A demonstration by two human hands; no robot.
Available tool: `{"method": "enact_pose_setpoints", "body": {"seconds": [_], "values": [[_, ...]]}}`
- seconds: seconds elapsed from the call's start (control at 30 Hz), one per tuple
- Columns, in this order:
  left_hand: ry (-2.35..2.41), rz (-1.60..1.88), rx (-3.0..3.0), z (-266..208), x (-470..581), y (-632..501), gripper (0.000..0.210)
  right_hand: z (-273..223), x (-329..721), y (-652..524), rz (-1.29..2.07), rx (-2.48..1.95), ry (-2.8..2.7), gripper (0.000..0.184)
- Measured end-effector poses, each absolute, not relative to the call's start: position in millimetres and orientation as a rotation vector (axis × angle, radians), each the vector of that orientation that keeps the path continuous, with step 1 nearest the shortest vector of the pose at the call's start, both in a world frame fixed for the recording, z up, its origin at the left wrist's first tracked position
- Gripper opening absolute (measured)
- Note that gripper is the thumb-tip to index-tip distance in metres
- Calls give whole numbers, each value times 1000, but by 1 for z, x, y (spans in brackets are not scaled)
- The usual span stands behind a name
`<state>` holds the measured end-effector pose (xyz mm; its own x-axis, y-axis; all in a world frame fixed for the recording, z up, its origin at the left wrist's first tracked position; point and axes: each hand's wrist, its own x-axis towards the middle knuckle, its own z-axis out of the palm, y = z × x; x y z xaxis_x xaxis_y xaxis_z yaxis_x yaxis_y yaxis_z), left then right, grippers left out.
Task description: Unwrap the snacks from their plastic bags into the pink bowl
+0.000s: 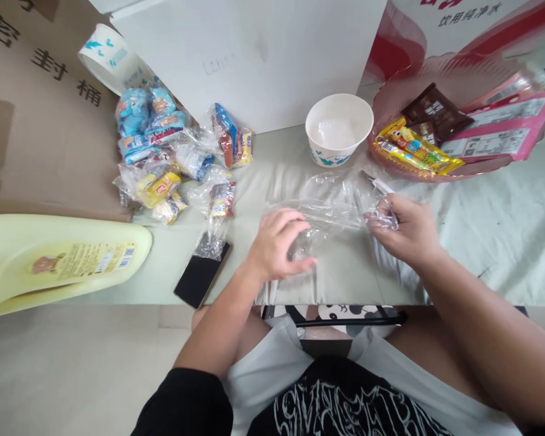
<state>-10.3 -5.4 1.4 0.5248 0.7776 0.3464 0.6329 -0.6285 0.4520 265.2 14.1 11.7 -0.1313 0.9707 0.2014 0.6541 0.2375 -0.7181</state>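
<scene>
My right hand is closed around what looks like a pair of scissors with clear handles, its narrow end pointing up and left. A crumpled clear plastic bag lies on the cloth between my hands, reaching up to the scissors. Over the bag's left end is my left hand, fingers curved and thumb apart, slightly blurred. Clear plastic shows beneath its palm; whether the fingers touch it I cannot tell. Just beyond the bag stands a white paper bowl with blue leaf prints.
A pink clear basket at right holds snack packets and a pink parcel. Bagged snacks pile up at left, above a phone with plastic lying over it. A yellow jug, a cardboard box and a white box surround the table.
</scene>
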Motion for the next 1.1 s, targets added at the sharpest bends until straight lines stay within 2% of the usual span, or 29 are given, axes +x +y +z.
{"method": "enact_pose_setpoints", "body": {"seconds": [0.07,0.13,0.2,0.23,0.3,0.37,0.47,0.53,0.6,0.67,0.73,0.83,0.9,1.1], "values": [[1252,410,2500,2,-5,-13,61,10,265,14,600,-1508,-1831,29],[1388,311,2481,2,-2,-14,45,9,265,14,588,-1527,-1797,29],[1461,475,2467,2,-4,-10,18,8,267,15,611,-1557,-1759,30],[1471,633,2448,2,-6,-7,15,6,267,16,648,-1569,-1741,29],[1431,996,2346,4,-12,-2,17,3,269,17,784,-1546,-1714,27],[1383,1258,2161,7,-18,1,16,0,270,17,942,-1491,-1696,33],[1378,1374,1939,10,-24,3,14,-3,269,15,1069,-1450,-1586,30],[1376,1264,1977,9,-26,4,10,-2,270,15,1059,-1417,-1427,33],[1329,1042,2118,7,-27,6,21,-2,271,15,1047,-1364,-1294,35],[1288,867,2164,4,-27,8,18,-2,274,17,1069,-1337,-1245,33],[1317,874,2042,3,-27,10,12,-2,276,18,1104,-1311,-1263,32],[1406,989,1773,3,-29,12,25,1,278,17,1129,-1302,-1380,35],[1438,1022,1673,3,-30,14,26,4,278,16,1167,-1302,-1498,37],[1421,990,1629,7,-31,16,11,12,279,16,1177,-1258,-1663,50]]}}
